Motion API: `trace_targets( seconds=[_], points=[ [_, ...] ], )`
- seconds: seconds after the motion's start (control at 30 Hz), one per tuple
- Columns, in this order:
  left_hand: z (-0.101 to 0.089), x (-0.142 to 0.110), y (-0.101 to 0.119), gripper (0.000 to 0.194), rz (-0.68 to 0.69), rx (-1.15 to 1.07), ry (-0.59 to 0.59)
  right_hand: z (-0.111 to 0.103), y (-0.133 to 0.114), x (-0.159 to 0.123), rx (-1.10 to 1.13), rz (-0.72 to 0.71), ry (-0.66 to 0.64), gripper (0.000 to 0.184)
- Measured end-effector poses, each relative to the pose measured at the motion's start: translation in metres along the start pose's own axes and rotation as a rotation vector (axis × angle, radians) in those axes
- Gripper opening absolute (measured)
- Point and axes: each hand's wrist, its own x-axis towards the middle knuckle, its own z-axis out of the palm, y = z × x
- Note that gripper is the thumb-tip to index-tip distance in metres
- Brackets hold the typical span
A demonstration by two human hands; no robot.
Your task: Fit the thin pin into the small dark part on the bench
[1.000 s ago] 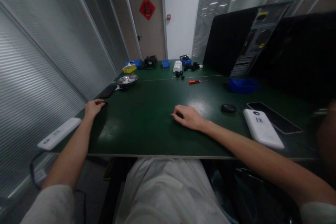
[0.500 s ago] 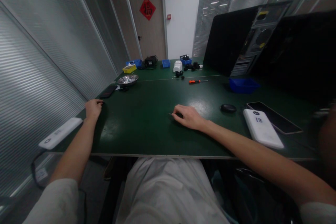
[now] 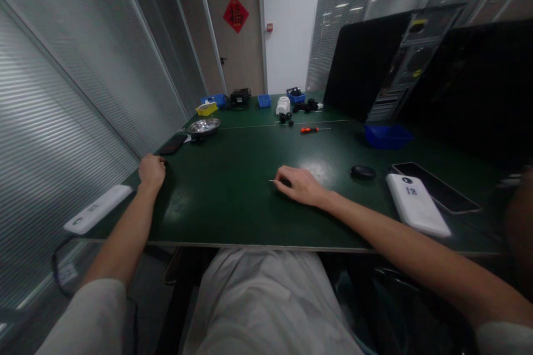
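My right hand (image 3: 298, 184) rests on the green tabletop (image 3: 225, 194), thumb and forefinger pinched on a thin pale sliver (image 3: 270, 180), perhaps metal, whose tip pokes out to the left. Too little of it shows to tell its kind. At the table's left side, my left hand (image 3: 152, 171) is closed with its fingers curled; something small and dark may be at the fingertips, but I cannot make it out. A dark phone-like slab (image 3: 173, 144) and a shiny metal bowl (image 3: 204, 126) with small contents lie just beyond that hand.
A white power strip (image 3: 98, 208) runs along the left edge. Rightward are a black mouse (image 3: 362, 172), a white power bank (image 3: 417, 204), a phone (image 3: 437, 187) and a blue tray (image 3: 388, 136). An orange screwdriver (image 3: 309, 130) lies farther back. Someone's blurred arm shows at far right.
My left hand has shifted slightly right and up, its fingers curled in more. My right hand keeps its pinch in the same place. The view has moved very slightly.
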Motion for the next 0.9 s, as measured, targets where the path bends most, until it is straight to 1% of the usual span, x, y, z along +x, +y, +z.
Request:
trace_targets(
  seconds=[0.13, 0.27, 0.43, 0.5, 0.57, 0.63, 0.7, 0.73, 0.8, 0.9],
  points=[
    [-0.004, -0.001, 0.004, 0.034, -0.011, 0.088, 0.02, 0.0, 0.001, -0.001, -0.005, 0.0, 0.001, 0.018],
    [-0.007, -0.002, 0.005, 0.031, -0.015, 0.094, -0.011, 0.001, 0.001, -0.001, -0.003, 0.001, -0.003, 0.019],
    [-0.01, -0.006, 0.008, 0.03, 0.007, 0.098, 0.008, -0.001, -0.001, -0.002, -0.003, 0.002, -0.007, 0.018],
    [-0.013, -0.007, 0.013, 0.03, 0.026, 0.1, 0.024, -0.002, -0.002, -0.002, 0.001, 0.0, -0.016, 0.017],
    [-0.017, -0.01, 0.025, 0.032, 0.084, 0.08, 0.058, -0.003, -0.002, -0.003, 0.004, 0.0, -0.023, 0.017],
    [-0.021, -0.017, 0.047, 0.032, 0.214, 0.012, 0.097, -0.003, -0.001, -0.002, 0.004, 0.006, -0.024, 0.016],
    [-0.026, -0.033, 0.079, 0.031, 0.408, -0.106, 0.105, -0.002, 0.001, -0.002, 0.002, 0.012, -0.028, 0.016],
    [-0.028, -0.044, 0.098, 0.03, 0.513, -0.176, 0.087, -0.001, 0.002, -0.002, 0.0, 0.014, -0.029, 0.015],
    [-0.033, -0.072, 0.139, 0.027, 0.716, -0.302, 0.007, 0.0, 0.003, -0.001, -0.006, 0.017, -0.027, 0.015],
    [-0.04, -0.116, 0.195, 0.024, 0.984, -0.426, -0.096, 0.002, 0.004, -0.001, -0.025, 0.023, -0.014, 0.015]
  ],
)
